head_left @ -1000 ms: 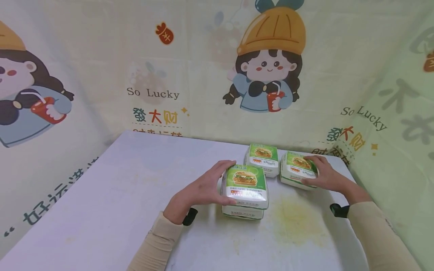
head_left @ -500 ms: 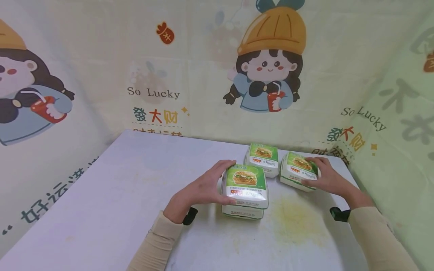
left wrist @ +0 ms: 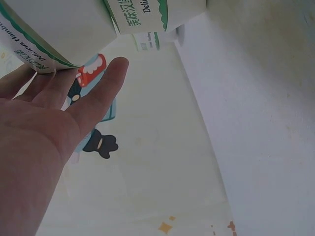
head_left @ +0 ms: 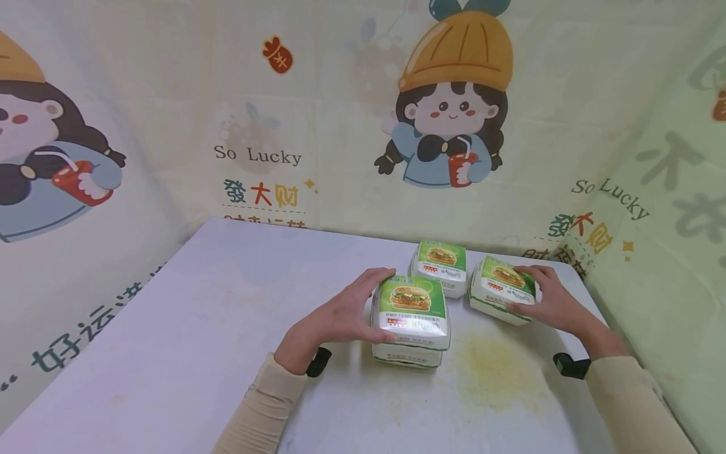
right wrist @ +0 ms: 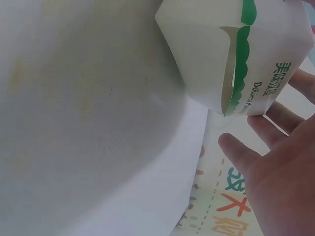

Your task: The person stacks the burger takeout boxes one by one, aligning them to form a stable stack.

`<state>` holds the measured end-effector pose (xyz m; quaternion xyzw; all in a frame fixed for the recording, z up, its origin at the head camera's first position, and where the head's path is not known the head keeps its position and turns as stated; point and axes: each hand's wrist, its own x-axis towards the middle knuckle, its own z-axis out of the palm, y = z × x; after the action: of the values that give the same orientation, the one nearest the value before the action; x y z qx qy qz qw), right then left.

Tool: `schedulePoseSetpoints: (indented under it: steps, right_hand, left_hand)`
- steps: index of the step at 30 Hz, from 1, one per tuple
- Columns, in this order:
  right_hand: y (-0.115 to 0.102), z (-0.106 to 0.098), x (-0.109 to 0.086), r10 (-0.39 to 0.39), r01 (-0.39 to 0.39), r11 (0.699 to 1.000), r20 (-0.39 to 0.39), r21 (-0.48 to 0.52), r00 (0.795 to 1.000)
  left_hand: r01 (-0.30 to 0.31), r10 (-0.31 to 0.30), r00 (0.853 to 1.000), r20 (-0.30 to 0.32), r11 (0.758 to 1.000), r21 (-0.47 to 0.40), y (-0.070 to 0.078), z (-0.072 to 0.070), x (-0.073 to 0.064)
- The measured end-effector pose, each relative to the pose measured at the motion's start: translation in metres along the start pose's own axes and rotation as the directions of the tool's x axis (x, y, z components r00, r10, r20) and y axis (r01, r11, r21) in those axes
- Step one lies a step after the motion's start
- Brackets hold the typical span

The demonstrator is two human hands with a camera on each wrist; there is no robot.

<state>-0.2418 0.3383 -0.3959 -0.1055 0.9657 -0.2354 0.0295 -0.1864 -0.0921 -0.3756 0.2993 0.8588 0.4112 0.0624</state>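
Two green-and-white cardboard burger boxes stand one on the other in the middle of the head view. My left hand holds the upper burger box from its left side, thumb at the front edge and fingers at the back. Beneath it sits the lower burger box, mostly covered. At the right, my right hand grips another burger box by its right side, thumb near and fingers far. That box is turned at a slight angle. In the left wrist view, fingertips press against the upper box's wall.
One more burger box stands behind the stack, close beside the right-hand box. All rest on a white table with a yellowish stain in front of the right box. A printed cloth backdrop rises along the table's back edge.
The right-hand burger box has turned slightly, its near right corner shifting toward me, and my right hand moved with it. My left hand and the stack keep their place.
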Motion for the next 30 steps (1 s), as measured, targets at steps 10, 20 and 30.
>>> schedulePoseSetpoints:
  steps: [10, 20, 30]
  right_hand:
    - [-0.006, -0.003, -0.013, -0.038, 0.039, 0.999, -0.052, 0.032, 0.998]
    - [-0.015, -0.005, -0.022, -0.113, 0.127, 0.988, -0.149, 0.091, 0.982]
    - [-0.028, -0.011, -0.029, -0.155, 0.18, 0.978, -0.213, 0.106, 0.965]
  left_hand:
    - [-0.009, 0.009, 1.0, -0.001, 1.0, -0.001, -0.001, 0.0, 0.001]
    - [-0.004, 0.004, 1.0, -0.001, 1.0, 0.008, -0.002, 0.0, 0.001]
    - [-0.007, 0.007, 1.0, 0.002, 1.0, 0.003, -0.002, 0.001, 0.0]
